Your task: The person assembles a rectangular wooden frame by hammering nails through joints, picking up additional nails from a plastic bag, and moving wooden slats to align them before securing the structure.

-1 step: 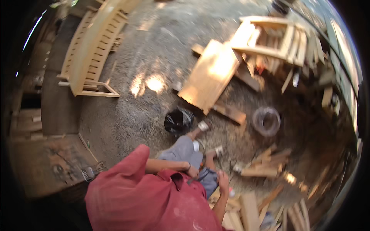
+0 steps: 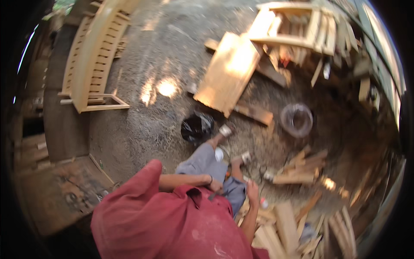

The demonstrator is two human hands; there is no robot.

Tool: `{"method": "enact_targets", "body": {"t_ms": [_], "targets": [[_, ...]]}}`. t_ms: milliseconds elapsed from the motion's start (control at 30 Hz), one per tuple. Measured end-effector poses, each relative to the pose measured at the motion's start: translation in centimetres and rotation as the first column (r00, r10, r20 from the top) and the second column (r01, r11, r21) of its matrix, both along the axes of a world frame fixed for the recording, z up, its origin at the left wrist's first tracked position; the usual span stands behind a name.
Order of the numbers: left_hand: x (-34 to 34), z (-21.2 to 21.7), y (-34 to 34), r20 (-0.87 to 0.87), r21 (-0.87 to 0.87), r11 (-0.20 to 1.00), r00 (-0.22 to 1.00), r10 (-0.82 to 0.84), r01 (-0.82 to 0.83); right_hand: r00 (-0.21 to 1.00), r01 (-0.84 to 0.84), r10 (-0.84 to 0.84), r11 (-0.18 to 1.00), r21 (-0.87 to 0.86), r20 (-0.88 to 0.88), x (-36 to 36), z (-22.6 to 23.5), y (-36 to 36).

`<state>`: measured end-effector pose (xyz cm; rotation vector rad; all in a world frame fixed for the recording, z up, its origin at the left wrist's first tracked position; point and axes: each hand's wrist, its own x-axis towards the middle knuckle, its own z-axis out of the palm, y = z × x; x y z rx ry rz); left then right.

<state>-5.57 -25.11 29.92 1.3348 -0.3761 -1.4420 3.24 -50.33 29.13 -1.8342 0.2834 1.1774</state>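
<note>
My left hand (image 2: 215,184) is over my lap, at the grey shorts (image 2: 202,161), with its fingers curled. A dark band circles that wrist. My right hand (image 2: 252,192) is closed beside my right knee, near the edge of the shorts. Whatever either hand may hold is too small or hidden to make out. A dusty red shirt (image 2: 172,220) covers my upper body. Beyond my feet a broad wooden board (image 2: 228,73) lies on a timber piece (image 2: 254,113). Cut wood pieces (image 2: 276,228) lie on the ground next to my right arm.
A black plastic bag (image 2: 197,127) sits by my foot, with a clear round tub (image 2: 296,120) farther right. A slatted wooden frame (image 2: 92,60) stands at the far left, another wooden frame (image 2: 293,26) at the far right. A wood pile (image 2: 299,168) lies at right.
The view has shifted slightly, so the surroundings sit higher and a little farther left in the picture. My hands keep nearly the same pose by my lap and knee.
</note>
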Motion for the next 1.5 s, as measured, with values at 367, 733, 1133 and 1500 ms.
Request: {"method": "enact_targets", "body": {"t_ms": [367, 733, 1133, 1500], "targets": [[2.5, 7.7, -0.5, 0.169, 0.526, 0.849, 0.984, -0.063, -0.036, 0.896, 0.443, -0.442, 0.897, -0.007, 0.042, -0.5, -5.6, -1.9], [0.9, 6.8, -0.6, 0.244, 0.53, 0.841, 0.969, -0.027, -0.11, 0.897, 0.429, -0.408, 0.897, -0.108, 0.171, 1.1, -11.7, -4.6], [-1.5, -13.3, 1.1, -0.234, 0.283, 0.726, 0.779, -0.581, 0.627, 0.876, 0.114, 0.03, 0.957, -0.266, 0.481, 12.7, -24.8, -2.0], [2.0, -31.4, -0.2, -0.052, 0.22, 0.701, 0.726, -0.685, 0.678, 0.869, -0.214, 0.326, 0.926, -0.311, 0.373, 18.0, -24.0, -1.2]]}}
